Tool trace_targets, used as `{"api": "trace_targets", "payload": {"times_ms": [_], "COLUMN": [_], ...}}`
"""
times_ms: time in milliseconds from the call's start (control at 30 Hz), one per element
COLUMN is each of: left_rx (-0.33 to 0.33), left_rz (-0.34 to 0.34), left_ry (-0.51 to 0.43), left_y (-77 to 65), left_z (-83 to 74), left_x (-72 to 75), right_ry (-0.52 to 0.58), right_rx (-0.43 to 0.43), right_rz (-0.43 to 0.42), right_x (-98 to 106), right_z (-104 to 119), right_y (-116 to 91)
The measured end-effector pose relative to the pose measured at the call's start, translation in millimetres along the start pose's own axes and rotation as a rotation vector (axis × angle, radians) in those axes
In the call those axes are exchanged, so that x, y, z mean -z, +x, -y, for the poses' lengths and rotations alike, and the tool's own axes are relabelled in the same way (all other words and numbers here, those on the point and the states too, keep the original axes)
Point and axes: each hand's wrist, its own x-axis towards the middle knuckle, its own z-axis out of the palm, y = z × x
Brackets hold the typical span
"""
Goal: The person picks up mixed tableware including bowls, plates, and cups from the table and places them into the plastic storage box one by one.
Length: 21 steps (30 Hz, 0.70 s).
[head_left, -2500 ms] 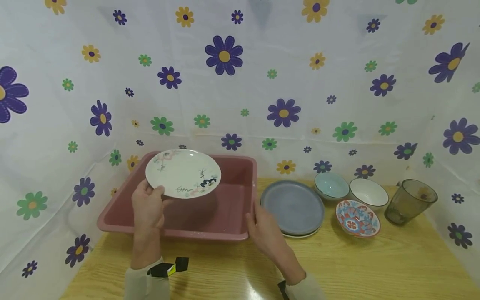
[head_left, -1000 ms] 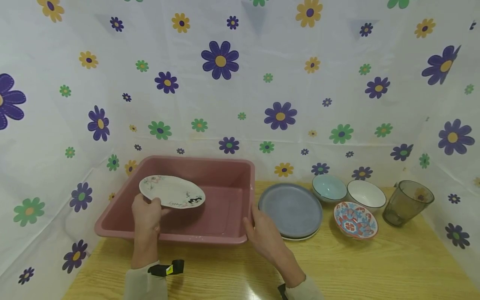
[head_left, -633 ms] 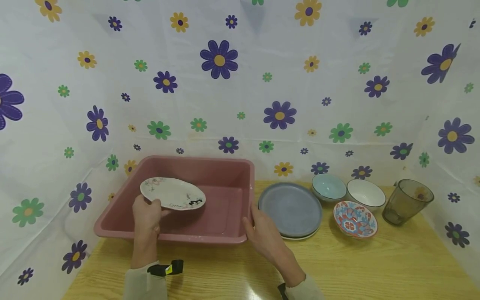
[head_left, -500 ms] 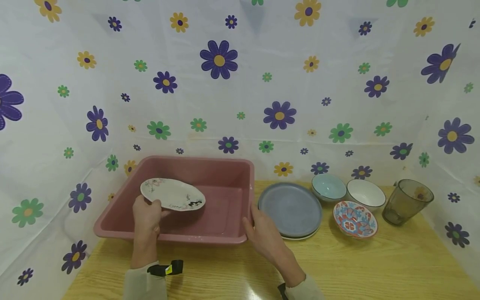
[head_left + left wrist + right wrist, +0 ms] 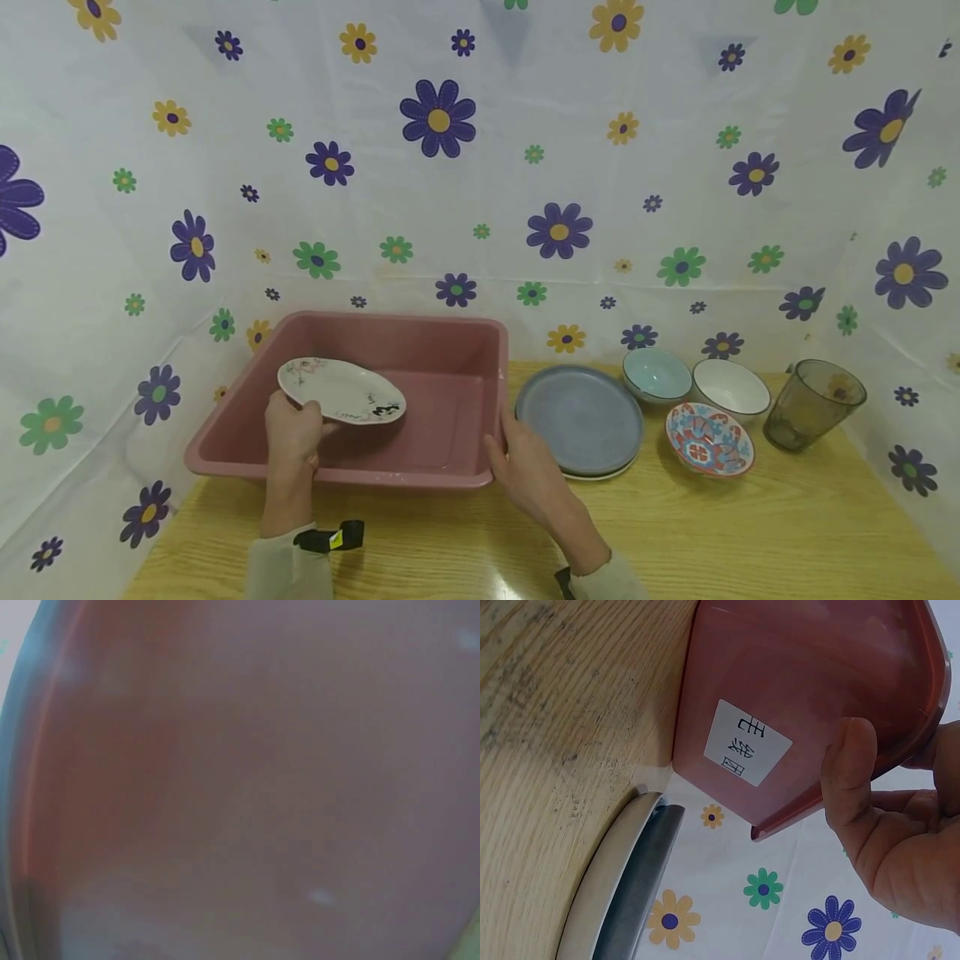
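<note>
My left hand (image 5: 294,437) pinches the near left edge of a white plate (image 5: 341,390) with a painted floral rim. The plate is held tilted inside the dusty-pink plastic basin (image 5: 442,479), over its left half. At the basin's right rim is my right hand (image 5: 528,467); the right wrist view shows thumb and fingers (image 5: 853,761) gripping that rim. A white label with handwriting (image 5: 747,742) is stuck on the basin's outer wall. Only the blurred pink basin wall (image 5: 247,787) fills the left wrist view, with the left hand out of sight.
Right of the basin, a blue-grey plate (image 5: 581,421) lies stacked on a pale one. Beyond are a light blue bowl (image 5: 657,375), a white bowl (image 5: 731,387), a red-and-blue patterned bowl (image 5: 710,440) and a smoky glass (image 5: 813,407). A flowered curtain (image 5: 495,167) surrounds the wooden table (image 5: 420,542).
Since the earliest frame, my left hand has lowered the plate from above the basin to inside it, tilting it. Lately it shifts slightly down and left. My right hand stays on the rim.
</note>
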Motion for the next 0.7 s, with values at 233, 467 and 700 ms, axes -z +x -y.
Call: {"api": "trace_targets", "payload": {"times_ms": [233, 467, 700], "left_rx": [-0.047, 0.026, 0.003], "left_rz": [0.028, 0.052, 0.043], "left_ry": [0.028, 0.088, 0.11], "left_y": [1.9, 0.0, 0.2], "left_z": [1.0, -0.8, 0.9], "left_x": [-3.4, -1.2, -2.5], "right_ry": [0.003, 0.002, -0.01], "right_rx": [-0.006, -0.012, 0.0], "right_rz": [0.0, 0.013, 0.009], "right_x": [0.5, 2.5, 2.5], "right_z": [-2.1, -1.7, -1.1], "right_y": [0.7, 1.6, 1.8]}}
